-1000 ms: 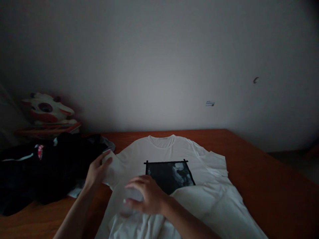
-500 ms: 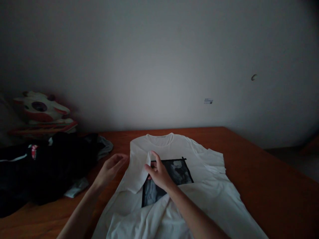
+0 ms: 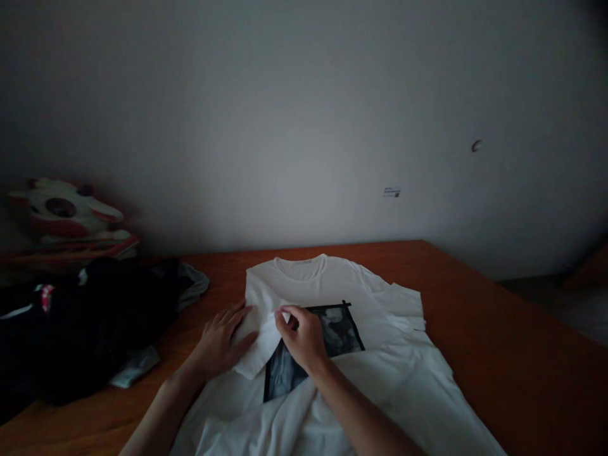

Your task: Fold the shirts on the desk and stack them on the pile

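A white T-shirt (image 3: pixel 389 380) with a dark, black-edged picture print lies spread on the wooden table, its neckline toward the wall. Its left sleeve is folded inward over the chest and partly covers the print. My left hand (image 3: pixel 221 339) rests flat on the folded sleeve's outer edge, fingers spread. Thumb and forefinger of my right hand (image 3: pixel 303 335) pinch the sleeve's inner edge above the print. The shirt's lower part is bunched in wrinkles under my right forearm.
Black clothes (image 3: pixel 104 323) lie heaped at the left, with grey cloth (image 3: pixel 192 285) beside them. Behind the heap sits a cow-shaped toy (image 3: pixel 66 212). A pale wall (image 3: pixel 304 126) rises behind the wooden table (image 3: pixel 498 367), whose right edge slants toward me.
My left hand has come down and right, from above the table onto the sleeve. My right hand has lowered a little, still pinching the sleeve, which now lies flatter.
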The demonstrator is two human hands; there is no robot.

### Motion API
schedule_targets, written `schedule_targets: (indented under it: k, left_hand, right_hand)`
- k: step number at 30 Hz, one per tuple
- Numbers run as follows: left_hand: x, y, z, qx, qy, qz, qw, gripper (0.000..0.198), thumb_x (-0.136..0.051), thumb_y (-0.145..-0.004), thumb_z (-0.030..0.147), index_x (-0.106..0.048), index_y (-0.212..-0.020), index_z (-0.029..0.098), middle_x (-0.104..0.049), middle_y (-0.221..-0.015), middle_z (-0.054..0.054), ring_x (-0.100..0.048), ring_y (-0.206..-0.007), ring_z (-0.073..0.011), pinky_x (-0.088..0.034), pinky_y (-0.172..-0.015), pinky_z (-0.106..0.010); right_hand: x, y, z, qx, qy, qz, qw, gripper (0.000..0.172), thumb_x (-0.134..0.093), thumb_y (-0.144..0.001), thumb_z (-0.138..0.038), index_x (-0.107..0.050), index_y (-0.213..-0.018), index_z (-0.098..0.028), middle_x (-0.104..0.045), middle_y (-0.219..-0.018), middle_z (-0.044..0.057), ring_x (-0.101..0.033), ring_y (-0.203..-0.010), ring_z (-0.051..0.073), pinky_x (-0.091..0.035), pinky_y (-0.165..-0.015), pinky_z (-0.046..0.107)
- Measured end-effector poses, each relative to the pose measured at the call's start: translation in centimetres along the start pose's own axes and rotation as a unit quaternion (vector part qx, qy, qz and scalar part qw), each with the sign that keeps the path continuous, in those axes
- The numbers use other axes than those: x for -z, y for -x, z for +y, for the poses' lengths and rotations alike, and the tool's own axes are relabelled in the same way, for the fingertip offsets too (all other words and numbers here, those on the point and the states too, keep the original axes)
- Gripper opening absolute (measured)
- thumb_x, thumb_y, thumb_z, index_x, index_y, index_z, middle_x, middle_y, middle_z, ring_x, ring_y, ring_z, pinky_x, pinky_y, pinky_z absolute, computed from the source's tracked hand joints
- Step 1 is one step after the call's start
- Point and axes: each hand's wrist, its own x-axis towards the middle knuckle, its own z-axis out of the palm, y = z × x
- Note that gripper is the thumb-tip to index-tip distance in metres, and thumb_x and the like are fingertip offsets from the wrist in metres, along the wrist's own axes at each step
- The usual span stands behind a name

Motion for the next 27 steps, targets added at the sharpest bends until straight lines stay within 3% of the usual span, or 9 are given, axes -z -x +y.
schedule_targets:
  k: [4, 8, 12, 15, 20, 24, 27]
  left_hand:
    - [0.8, 0.2, 0.7, 0.002, -0.032, -0.053, 0.998, 0.061, -0.048, -0.091, 0.060, -0.050, -0.146, 0.033, -0.046, -0.157, -0.012, -0.044, -0.143, -0.0362, -0.039, -0.112, -0.061]
    - [0.6, 0.3, 0.7, 0.011, -0.044, -0.059, 0.997, 0.069, -0.045, -0.092, 0.062, -0.044, -0.151, 0.026, -0.045, -0.158, -0.014, -0.042, -0.145, -0.0351, -0.035, -0.115, -0.059]
    - [0.1, 0.4, 0.3, 0.012, -0.044, -0.033, 0.998, 0.077, -0.047, -0.090, 0.066, -0.042, -0.152, 0.021, -0.045, -0.157, -0.017, -0.043, -0.143, -0.0373, -0.035, -0.115, -0.060]
    - [0.0, 0.3, 0.1, 0.037, -0.027, -0.022, 0.999, 0.085, -0.047, -0.088, 0.069, -0.037, -0.154, 0.016, -0.042, -0.158, -0.019, -0.041, -0.144, -0.0391, -0.034, -0.115, -0.061]
    - [-0.1, 0.4, 0.0, 0.045, -0.007, -0.018, 0.999, 0.069, -0.041, -0.094, 0.063, -0.048, -0.148, 0.021, -0.044, -0.158, -0.016, -0.041, -0.144, -0.0377, -0.035, -0.114, -0.062]
    - [-0.2, 0.3, -0.1, 0.034, -0.014, -0.009, 0.999, 0.060, -0.041, -0.096, 0.056, -0.054, -0.143, 0.022, -0.049, -0.155, -0.015, -0.045, -0.142, -0.0357, -0.037, -0.113, -0.059]
    - [0.6, 0.1, 0.3, 0.040, -0.021, 0.002, 0.999, 0.050, -0.040, -0.095, 0.050, -0.063, -0.131, 0.023, -0.059, -0.143, -0.015, -0.055, -0.131, -0.0351, -0.043, -0.106, -0.057]
  right_hand:
    - [-0.3, -0.2, 0.6, -0.023, 0.012, -0.002, 1.000, 0.039, -0.065, -0.084, -0.031, -0.071, -0.121, -0.017, -0.078, -0.100, 0.008, -0.070, -0.077, 0.019, -0.053, -0.076, 0.027]
    - [0.2, -0.6, 0.8, -0.043, 0.041, 0.009, 0.998, 0.030, -0.061, -0.087, -0.029, -0.075, -0.110, -0.016, -0.079, -0.093, 0.007, -0.070, -0.070, 0.018, -0.052, -0.072, 0.026]
    - [1.3, -0.8, 0.7, -0.037, 0.115, 0.010, 0.993, 0.018, -0.062, -0.089, -0.028, -0.078, -0.093, -0.021, -0.079, -0.087, 0.005, -0.071, -0.076, 0.019, -0.048, -0.074, 0.026]
    - [1.7, -1.0, 0.7, -0.042, 0.147, 0.004, 0.988, 0.020, -0.062, -0.091, -0.031, -0.078, -0.082, -0.022, -0.078, -0.081, 0.005, -0.071, -0.078, 0.021, -0.046, -0.072, 0.027]
    - [1.9, -1.1, 0.8, -0.030, 0.145, 0.064, 0.987, 0.036, -0.056, -0.095, -0.045, -0.075, -0.078, -0.021, -0.075, -0.075, 0.007, -0.067, -0.068, 0.018, -0.042, -0.066, 0.026]
    - [2.0, -1.1, 1.0, -0.047, 0.181, 0.046, 0.981, 0.048, -0.053, -0.096, -0.054, -0.069, -0.064, -0.022, -0.073, -0.066, 0.006, -0.067, -0.063, 0.017, -0.037, -0.061, 0.025]
    - [1.9, -1.0, 1.1, -0.071, 0.194, 0.019, 0.978, 0.034, -0.056, -0.095, -0.051, -0.071, -0.083, -0.023, -0.072, -0.066, 0.001, -0.068, -0.064, 0.017, -0.035, -0.059, 0.025]
